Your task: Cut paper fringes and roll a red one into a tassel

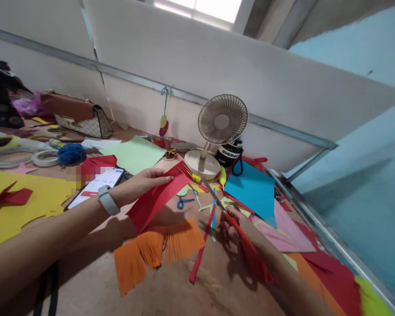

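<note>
My left hand (138, 184) pinches a folded sheet of red paper (154, 199) and holds it above the table; a grey watch sits on that wrist. My right hand (238, 224) is closed round the red handles of a pair of scissors (217, 199), whose blades point up and left toward the far edge of the red paper. Below the paper lies an orange sheet (154, 252) cut into a fringe, with a thin red strip (202, 245) next to it.
A small beige desk fan (217, 127) stands at the back. Around lie a blue sheet (252, 188), a green sheet (134, 153), a yellow sheet (23, 202), a phone (97, 186), small blue scissors (182, 201), tape rolls (44, 158), a brown handbag (77, 114) and a metal rail (319, 215) along the right edge.
</note>
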A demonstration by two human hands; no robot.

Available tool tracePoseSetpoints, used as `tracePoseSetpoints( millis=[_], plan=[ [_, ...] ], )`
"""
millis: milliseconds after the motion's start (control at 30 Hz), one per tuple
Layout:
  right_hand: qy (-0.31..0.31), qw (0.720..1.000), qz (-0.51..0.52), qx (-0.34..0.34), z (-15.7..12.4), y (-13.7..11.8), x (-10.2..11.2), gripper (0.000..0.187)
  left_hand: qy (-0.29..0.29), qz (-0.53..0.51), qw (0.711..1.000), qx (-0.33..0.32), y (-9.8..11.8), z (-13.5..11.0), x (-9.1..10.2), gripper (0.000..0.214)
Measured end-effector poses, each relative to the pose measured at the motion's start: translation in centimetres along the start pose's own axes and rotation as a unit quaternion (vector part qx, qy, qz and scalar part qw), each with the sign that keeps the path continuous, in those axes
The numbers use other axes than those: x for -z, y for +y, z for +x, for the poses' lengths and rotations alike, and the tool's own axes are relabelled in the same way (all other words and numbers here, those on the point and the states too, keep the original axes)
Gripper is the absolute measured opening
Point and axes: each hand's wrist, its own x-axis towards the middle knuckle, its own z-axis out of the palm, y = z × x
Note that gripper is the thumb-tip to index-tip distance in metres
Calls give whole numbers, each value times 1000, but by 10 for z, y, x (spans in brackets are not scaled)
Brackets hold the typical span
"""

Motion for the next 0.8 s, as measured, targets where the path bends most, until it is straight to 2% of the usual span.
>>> tracePoseSetpoints(
  millis=[100,167,200,300,400,467,600,667,800],
  plan=[
    [-8,999,-14,33,-6,-15,5,63,-9,2,1000,-14,4,-2,-2,30],
    [-1,996,-65,54,-4,-28,10,72,-7,-16,999,-32,8,-4,-3,26],
    [-28,995,-78,61,-1,-35,11,71,-5,-30,999,-39,10,-5,-3,25],
    [-43,994,-60,85,19,-43,13,70,3,-68,997,-42,12,-4,-1,26],
    [-37,996,-47,62,37,-40,10,60,15,-94,995,-42,8,0,3,26],
    [-50,993,-82,73,42,-36,8,53,23,-102,994,-41,4,3,5,26],
    [-59,980,-168,88,34,-32,15,56,21,-111,993,-28,-1,6,3,28],
    [-70,980,-172,72,27,-27,24,64,22,-111,993,-34,0,5,0,27],
    [-92,982,-161,45,20,-5,45,65,3,-110,993,-33,7,0,-5,28]
  ],
)
